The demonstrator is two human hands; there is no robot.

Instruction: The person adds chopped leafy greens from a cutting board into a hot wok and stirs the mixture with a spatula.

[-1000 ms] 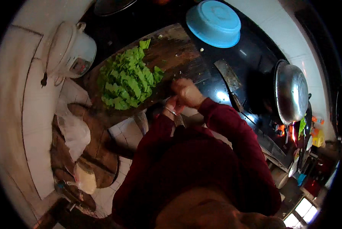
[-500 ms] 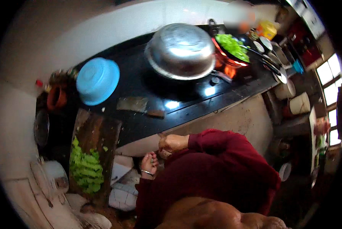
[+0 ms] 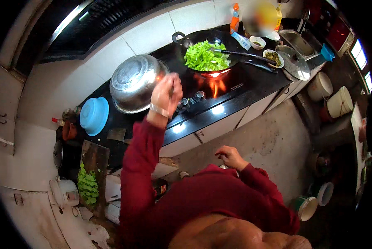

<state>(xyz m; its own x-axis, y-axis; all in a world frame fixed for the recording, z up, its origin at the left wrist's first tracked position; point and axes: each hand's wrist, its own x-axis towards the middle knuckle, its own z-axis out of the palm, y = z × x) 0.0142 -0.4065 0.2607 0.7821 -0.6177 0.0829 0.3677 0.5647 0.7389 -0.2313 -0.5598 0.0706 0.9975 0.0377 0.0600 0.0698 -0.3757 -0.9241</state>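
silver metal makes the large upturned basin (image 3: 133, 79) on the black bench (image 3: 252, 97), and the left hand (image 3: 167, 96), a bracelet (image 3: 159, 110) at its wrist, is lifted in front of that basin's right side. its fingers are curled in; blur hides whether they hold anything, and i cannot tell if they touch the metal. the right hand (image 3: 230, 158) is low by the maroon top (image 3: 202, 191), well apart from the bench, its fingers half bent and loosely parted with nothing seen between them.

right of the basin sits a dark wok (image 3: 230, 41) heaped with bright green leaves (image 3: 206, 57), orange flame (image 3: 216, 75) showing under its rim. a utensil with a black handle (image 3: 246, 54) rests in it.

left of the basin is a light blue basin (image 3: 94, 116), near a cleaver blade (image 3: 116, 134). a wooden board (image 3: 95, 153) beyond carries more cut leaves (image 3: 87, 184), beside a white cooker (image 3: 65, 193).
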